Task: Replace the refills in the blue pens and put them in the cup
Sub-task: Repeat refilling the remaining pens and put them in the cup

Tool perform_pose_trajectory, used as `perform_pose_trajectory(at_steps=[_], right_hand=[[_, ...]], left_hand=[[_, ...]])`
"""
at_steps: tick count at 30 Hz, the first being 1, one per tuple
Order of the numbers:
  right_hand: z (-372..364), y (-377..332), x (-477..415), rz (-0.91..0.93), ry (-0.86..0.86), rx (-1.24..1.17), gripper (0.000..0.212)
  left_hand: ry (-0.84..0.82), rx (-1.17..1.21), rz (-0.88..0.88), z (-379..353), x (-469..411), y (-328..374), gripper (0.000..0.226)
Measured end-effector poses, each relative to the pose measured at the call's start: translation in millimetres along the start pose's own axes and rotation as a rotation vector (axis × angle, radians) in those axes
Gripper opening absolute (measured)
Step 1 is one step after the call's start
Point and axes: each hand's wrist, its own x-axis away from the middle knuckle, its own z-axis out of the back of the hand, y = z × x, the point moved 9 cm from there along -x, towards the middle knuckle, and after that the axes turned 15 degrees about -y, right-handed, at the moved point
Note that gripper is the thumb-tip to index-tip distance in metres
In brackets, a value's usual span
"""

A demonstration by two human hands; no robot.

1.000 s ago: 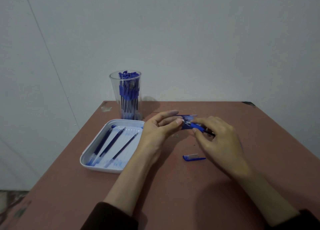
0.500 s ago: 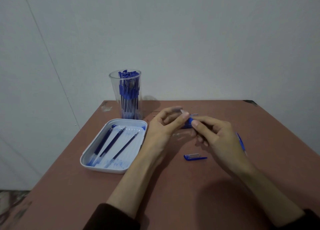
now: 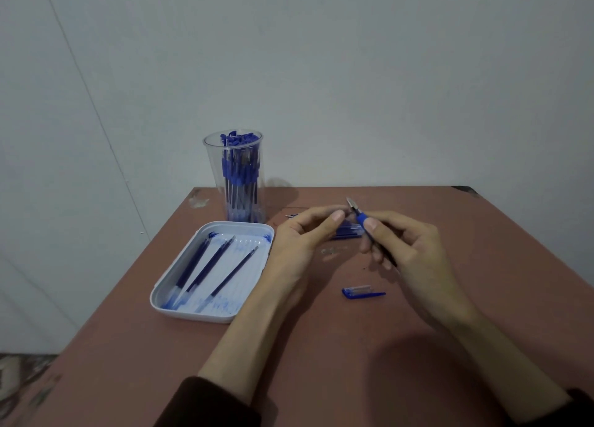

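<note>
— Where's the pen being worked on?
— In the right hand [image 3: 414,253]; its fingers curl round the blue pen [image 3: 361,218], metal tip pointing up and away.
— And the other hand?
— The left hand [image 3: 305,237] sits just beside that tip, thumb and forefinger close together; whether they pinch anything I cannot tell.
— The rest?
— A blue cap [image 3: 363,292] lies on the table [image 3: 321,346] near the right hand; three refills [image 3: 209,267] lie in the white tray [image 3: 193,316] (ink-smeared); behind it the clear cup [image 3: 216,169] stands full of capped pens [image 3: 239,182].
</note>
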Motion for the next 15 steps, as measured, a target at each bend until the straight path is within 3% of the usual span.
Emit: perform_pose_trajectory(at_steps=[6, 9, 15], right_hand=[[2.6, 7.1, -0.4, -0.029, 0.030, 0.091, 0.016], [-2.4, 5.3, 0.4, -0.054, -0.011, 0.107, 0.015], [-15.5, 26.0, -1.3, -0.246, -0.154, -0.343, 0.029]], left_hand=[[-0.020, 0.032, 0.003, -1.1, 0.6, -3.2, 0.033], [0.008, 0.069, 0.003, -0.2, 1.8, -4.4, 0.027], [-0.099, 0.202, 0.043, -12.2, -1.8, -12.0, 0.023]])
